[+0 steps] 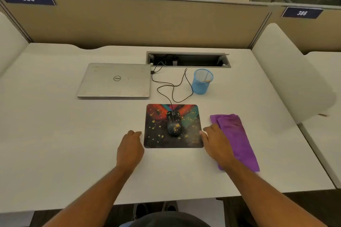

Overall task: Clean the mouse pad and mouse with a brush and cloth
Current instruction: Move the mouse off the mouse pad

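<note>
Two bare hands rested on a white desk [55, 134], one at each side of a dark, paint-splashed pad [186, 134]. The left hand [130, 150] lay just beside the pad's left edge, its fingers loosely curled and holding nothing. The right hand [215, 143] lay at the pad's right edge, fingers relaxed and its fingertips at or just touching the border, though the blur made contact hard to judge. Between the hands, the speckled black mouse [174, 124] sat on the middle of the pad, its cable [173, 88] looping away from them toward a closed laptop [115, 80] beyond the left hand. A folded purple cloth [238, 138] lay just beyond the right hand's outer side, partly under the wrist. Farther off, beyond the right hand, a blue mesh cup [202, 84] held what looked like a brush handle [206, 80]. An open cable slot [188, 59] sat behind it.
</note>
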A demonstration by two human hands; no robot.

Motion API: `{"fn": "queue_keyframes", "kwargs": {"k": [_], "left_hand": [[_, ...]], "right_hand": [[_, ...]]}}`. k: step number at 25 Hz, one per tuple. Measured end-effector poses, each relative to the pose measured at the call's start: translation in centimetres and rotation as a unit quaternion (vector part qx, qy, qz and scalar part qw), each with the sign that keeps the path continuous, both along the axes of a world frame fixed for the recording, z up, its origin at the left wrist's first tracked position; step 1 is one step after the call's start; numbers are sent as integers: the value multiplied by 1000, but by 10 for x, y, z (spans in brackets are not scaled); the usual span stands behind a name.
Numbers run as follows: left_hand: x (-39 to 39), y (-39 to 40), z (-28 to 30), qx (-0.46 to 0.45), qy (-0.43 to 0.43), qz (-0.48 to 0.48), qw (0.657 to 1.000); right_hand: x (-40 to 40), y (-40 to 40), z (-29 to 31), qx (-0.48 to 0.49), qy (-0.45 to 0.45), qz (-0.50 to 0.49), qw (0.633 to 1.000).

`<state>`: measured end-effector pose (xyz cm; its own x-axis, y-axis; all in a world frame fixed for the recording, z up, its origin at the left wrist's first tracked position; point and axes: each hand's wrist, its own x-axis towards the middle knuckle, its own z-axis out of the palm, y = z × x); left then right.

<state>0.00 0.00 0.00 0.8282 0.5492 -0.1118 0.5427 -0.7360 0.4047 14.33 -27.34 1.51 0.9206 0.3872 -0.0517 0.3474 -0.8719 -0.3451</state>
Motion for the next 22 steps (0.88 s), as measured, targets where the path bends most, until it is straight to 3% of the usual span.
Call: {"fn": "queue_keyframes", "kwargs": {"k": [8,14,17,22], "left_hand": [[-4,-21,-5,-125,-37,58,990],[4,-22,4,-217,-51,134,966],[6,-16,6,-223,-43,138,964],[9,-6,5,-211,-14,139,967]], "right_hand": [[-28,8,-16,59,98,-154,981],[-24,19,-14,182,180,-266,930],[-21,20,-15,205,200,-294,912],[-19,16,-13,217,184,-289,914]]}}
